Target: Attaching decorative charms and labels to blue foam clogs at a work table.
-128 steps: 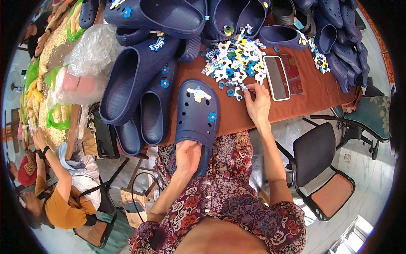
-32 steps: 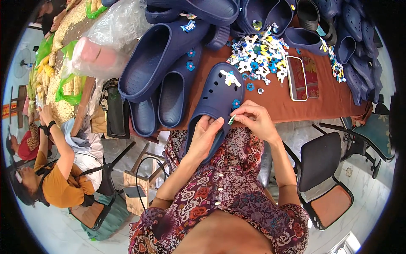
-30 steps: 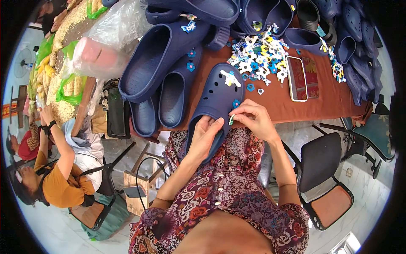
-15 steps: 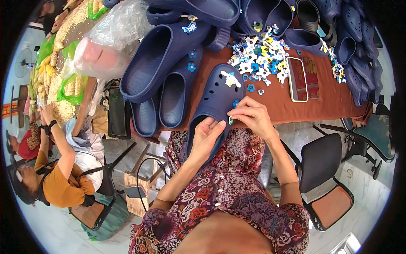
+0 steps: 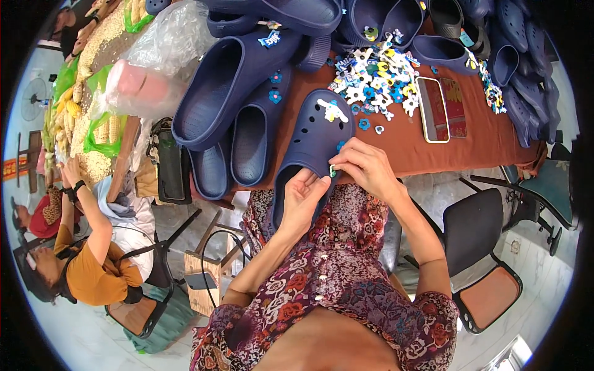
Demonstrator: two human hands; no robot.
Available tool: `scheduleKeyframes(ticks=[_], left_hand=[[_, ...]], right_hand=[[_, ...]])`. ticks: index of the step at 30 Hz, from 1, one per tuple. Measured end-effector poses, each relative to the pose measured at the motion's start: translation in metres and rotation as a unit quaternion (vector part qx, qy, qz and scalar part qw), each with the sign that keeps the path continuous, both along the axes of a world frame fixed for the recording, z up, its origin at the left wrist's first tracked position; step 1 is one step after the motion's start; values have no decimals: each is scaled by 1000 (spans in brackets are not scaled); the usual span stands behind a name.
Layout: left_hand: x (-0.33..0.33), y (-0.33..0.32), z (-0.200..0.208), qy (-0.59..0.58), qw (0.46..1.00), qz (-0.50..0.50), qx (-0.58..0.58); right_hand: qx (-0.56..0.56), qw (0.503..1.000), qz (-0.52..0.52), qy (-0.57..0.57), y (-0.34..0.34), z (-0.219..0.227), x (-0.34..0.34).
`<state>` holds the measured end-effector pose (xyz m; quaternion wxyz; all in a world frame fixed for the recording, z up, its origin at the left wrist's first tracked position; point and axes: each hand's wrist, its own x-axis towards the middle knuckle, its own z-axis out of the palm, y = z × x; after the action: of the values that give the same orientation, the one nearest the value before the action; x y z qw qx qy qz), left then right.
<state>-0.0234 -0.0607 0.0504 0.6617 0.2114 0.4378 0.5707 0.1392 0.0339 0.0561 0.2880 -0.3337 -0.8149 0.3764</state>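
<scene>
A navy blue clog point(image 5: 312, 139) lies with its toe on the brown tablecloth and its heel toward my lap. Inside its opening are the fingers of my left hand point(image 5: 303, 195), the thumb outside along the rim, so the clog is gripped. Between thumb and fingertips of my right hand point(image 5: 365, 166) is a small green and white shoe charm point(image 5: 333, 169), at the clog's side strap. A white character charm point(image 5: 332, 111) sits on the toe. Beside my right fingers a blue flower charm point(image 5: 340, 146) is fixed to the clog.
A pile of loose charms point(image 5: 377, 77) lies beyond the clog, with a phone point(image 5: 433, 111) to its right. More navy clogs point(image 5: 213, 93) crowd the left and back. At far left a person point(image 5: 93, 272) sits beside corn cobs and kernels. A black chair point(image 5: 473, 232) stands at right.
My right hand has shifted slightly left, bringing the small charm closer against the clog's side. The left hand keeps its hold, and the whole view has moved a little.
</scene>
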Motion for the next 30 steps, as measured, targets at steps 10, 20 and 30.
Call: scheduleKeyframes(ticks=[10,20,30], left_hand=[[1,1,-1,-4,1000,3,-7],[5,-1,-3,-9,1000,15,-12],[2,2,-4,-25,999,-1,-29]], right_hand=[[1,999,11,-53,2,7,-5],[-12,999,8,-51,4,7,-4],[-139,975,-156,77,-36,-18,7]])
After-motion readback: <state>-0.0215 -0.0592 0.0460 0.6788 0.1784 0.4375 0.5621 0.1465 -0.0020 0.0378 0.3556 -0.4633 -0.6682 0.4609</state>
